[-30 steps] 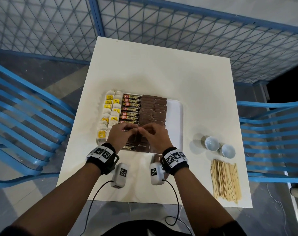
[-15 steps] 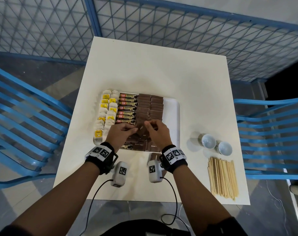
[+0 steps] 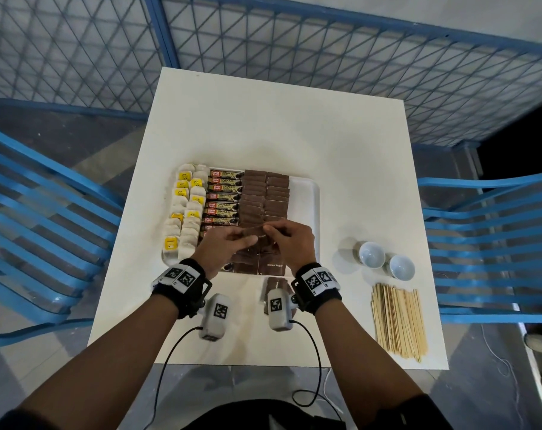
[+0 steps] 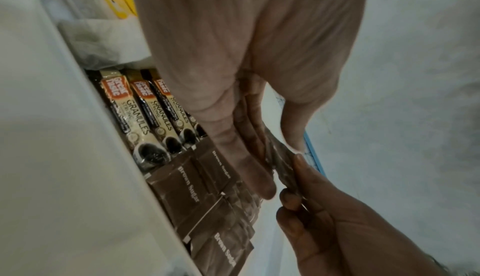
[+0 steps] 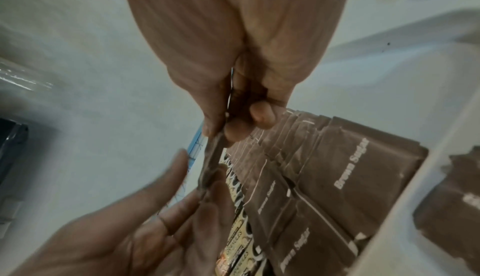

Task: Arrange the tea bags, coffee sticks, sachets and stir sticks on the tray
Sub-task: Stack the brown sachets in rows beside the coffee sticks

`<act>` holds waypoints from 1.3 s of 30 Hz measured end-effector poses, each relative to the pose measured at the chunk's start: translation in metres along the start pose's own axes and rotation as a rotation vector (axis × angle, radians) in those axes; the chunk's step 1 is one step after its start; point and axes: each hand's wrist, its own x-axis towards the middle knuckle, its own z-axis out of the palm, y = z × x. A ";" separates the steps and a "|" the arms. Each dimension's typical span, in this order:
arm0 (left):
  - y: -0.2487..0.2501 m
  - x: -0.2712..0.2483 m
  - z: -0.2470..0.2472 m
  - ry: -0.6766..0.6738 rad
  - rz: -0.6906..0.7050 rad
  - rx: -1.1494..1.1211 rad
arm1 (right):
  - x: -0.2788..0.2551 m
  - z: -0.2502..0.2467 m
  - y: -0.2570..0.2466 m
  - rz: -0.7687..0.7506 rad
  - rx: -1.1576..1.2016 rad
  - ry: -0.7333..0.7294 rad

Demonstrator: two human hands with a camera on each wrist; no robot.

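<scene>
Table (image 3: 263,125), head-cam only: stir sticks (image 3: 398,322)

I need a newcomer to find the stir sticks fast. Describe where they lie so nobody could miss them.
Start at the white table and go to its near right corner, right of the tray. There, just nearer than two small white cups, lies the bundle of stir sticks. They are the only pale wooden things, thin and long, and they lie off the tray.
</scene>
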 end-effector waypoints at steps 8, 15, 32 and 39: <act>0.000 0.001 0.003 0.125 0.086 0.184 | 0.006 -0.023 -0.004 0.038 -0.063 -0.031; -0.013 -0.001 0.003 0.208 0.068 0.374 | -0.003 -0.028 0.021 0.138 -0.217 0.056; -0.019 -0.008 0.004 0.198 0.155 0.479 | -0.014 -0.022 0.022 0.170 -0.302 0.140; -0.040 -0.022 0.020 -0.136 0.422 0.948 | -0.049 -0.036 0.038 0.118 -0.227 0.188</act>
